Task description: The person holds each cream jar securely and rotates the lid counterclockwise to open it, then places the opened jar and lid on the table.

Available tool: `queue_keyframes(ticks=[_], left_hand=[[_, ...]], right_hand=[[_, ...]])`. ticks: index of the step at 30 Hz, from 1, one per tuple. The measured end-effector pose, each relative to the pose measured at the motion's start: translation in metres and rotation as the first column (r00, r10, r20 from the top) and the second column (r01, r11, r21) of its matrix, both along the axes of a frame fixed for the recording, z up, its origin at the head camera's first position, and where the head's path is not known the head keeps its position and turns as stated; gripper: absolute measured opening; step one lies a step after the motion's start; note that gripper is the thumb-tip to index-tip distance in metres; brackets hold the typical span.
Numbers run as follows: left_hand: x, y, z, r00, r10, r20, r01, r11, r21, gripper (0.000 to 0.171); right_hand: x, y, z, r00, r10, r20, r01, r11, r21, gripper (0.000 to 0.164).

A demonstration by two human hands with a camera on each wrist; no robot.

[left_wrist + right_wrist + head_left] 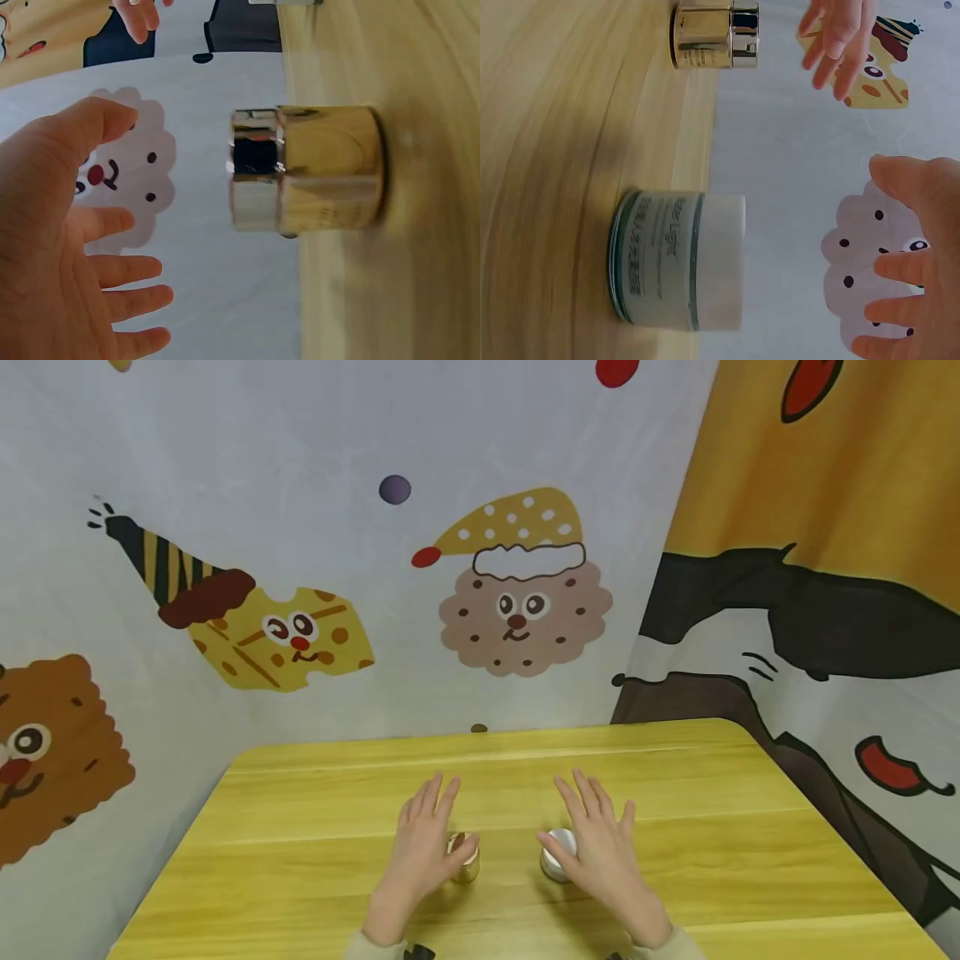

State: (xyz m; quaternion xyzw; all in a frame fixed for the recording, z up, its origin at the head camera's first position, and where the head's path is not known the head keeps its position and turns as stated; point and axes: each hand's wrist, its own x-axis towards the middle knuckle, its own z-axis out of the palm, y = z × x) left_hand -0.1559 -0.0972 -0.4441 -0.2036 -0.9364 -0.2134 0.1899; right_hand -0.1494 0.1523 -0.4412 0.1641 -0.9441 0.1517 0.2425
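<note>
A gold cosmetic jar (330, 169) with a shiny metallic lid (255, 171) stands upright on the wooden table. My left hand (422, 847) hovers above and beside it, fingers spread, holding nothing. To the right stands a pale glass cream jar (660, 259) with a white lid (720, 262) and printed lettering. Over that one is my right hand (600, 852), its fingers spread too and nothing in its grasp. In the head view each thumb overlaps the jar beneath it. Both wrist views show a gap between the hand and the near jar.
The yellow wood-grain table (300, 802) has rounded far corners. Behind it hangs a pale cloth (315, 460) printed with cartoon biscuits and cheese. An orange, black and white printed cloth (817, 510) covers the right side.
</note>
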Motion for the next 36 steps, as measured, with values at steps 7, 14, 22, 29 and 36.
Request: queue_keyframes(ticks=[7,14,22,29,36], left_hand=[[0.000,-0.008,-0.009,0.992,-0.074,0.098,0.059,0.987,0.147,0.075],[0.000,-0.014,-0.016,0.971,-0.114,0.209,0.058,0.965,0.256,0.079],[0.000,-0.021,-0.023,0.928,-0.202,0.313,0.081,0.930,0.360,0.080],[0.002,-0.023,-0.027,0.909,-0.260,0.327,0.110,0.904,0.412,0.079],[0.003,-0.025,-0.030,0.895,-0.290,0.338,0.138,0.902,0.410,0.075]], right_hand=[[-0.003,-0.007,-0.003,0.993,0.098,-0.069,-0.103,0.992,-0.069,0.072],[-0.005,-0.016,-0.004,0.986,0.160,-0.057,-0.166,0.975,-0.150,0.071],[-0.004,-0.028,-0.009,0.980,0.197,0.039,-0.181,0.953,-0.244,0.067],[-0.006,-0.038,-0.012,0.966,0.255,0.047,-0.228,0.921,-0.316,0.064],[-0.008,-0.045,-0.014,0.956,0.294,0.007,-0.274,0.900,-0.339,0.064]])
